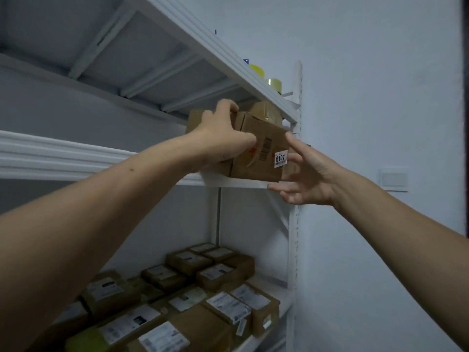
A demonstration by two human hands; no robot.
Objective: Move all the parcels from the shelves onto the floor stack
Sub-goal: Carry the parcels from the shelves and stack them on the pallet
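A brown cardboard parcel (264, 153) with a white "6107" sticker stands at the right end of the middle shelf (50, 158). My left hand (223, 138) grips its top left corner, fingers curled over the top edge and thumb on the front face. My right hand (304, 176) is spread open beside the parcel's right edge, its fingers close to the lower right corner, and I cannot tell whether they touch it. Another brown parcel (265, 110) sits behind it, mostly hidden. Several labelled parcels (223, 273) lie on the lower shelf.
The top shelf (228, 64) hangs just above the parcel, with tape rolls (272, 83) on its right end. A white upright post (295, 224) frames the rack on the right. Beyond it is a bare wall with a light switch (393, 179).
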